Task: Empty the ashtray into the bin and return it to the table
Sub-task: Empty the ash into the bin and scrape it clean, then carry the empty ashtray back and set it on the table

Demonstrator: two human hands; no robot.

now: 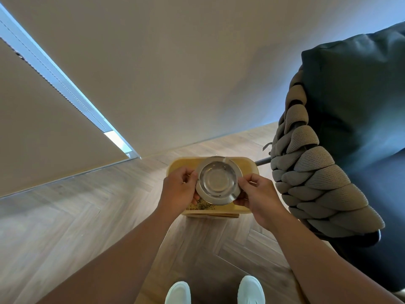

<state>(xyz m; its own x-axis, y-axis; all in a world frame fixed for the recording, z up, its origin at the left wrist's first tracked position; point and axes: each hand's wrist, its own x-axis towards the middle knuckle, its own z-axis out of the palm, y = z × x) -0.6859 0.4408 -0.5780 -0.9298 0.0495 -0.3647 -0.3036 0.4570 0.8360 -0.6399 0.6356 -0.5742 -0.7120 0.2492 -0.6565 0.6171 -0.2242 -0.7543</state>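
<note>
A round shiny metal ashtray (219, 181) is held over a yellow rectangular bin (249, 166) that stands on the wooden floor. Its hollow faces me and looks bare apart from a dark speck. My left hand (180, 189) grips the ashtray's left rim and my right hand (259, 195) grips its right rim. Dark specks of ash (200, 206) lie on the bin's inside near its front edge, just below the ashtray. The table is not in view.
A chair (317, 178) with thick woven beige cords and a dark cushion (359, 102) stands close on the right. A pale wall rises behind the bin, with a window blind (50, 119) at the left. My two white shoes (215, 291) stand on the herringbone floor.
</note>
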